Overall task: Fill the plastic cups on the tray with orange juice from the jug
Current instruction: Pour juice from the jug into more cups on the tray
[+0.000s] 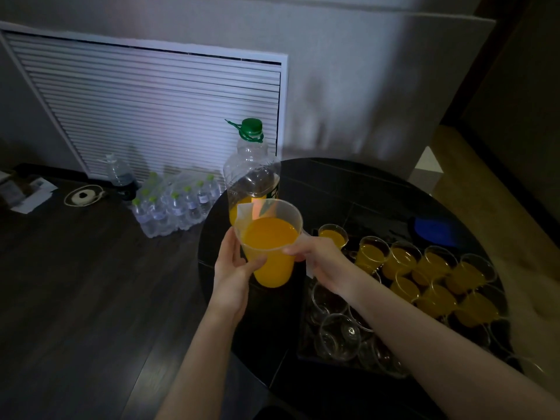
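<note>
No label writing is reading clearly on the large bottle (pixel 251 174), green-capped, standing at the table's (pixel 348 183) 10 o'clock edge. A blue cloth (pixel 436 233) is lying at 2 o'clock; a water-bottle pack (pixel 175 204) is sitting on the floor. The left hand (pixel 235 265) and right hand (pixel 318 257) are both curling their grip around the jug (pixel 269 244), juice-filled, held at 9 o'clock of the tray (pixel 303 344). Filled cups (pixel 433 277) are crowding its far half, empty cups (pixel 338 331) nearer.
</note>
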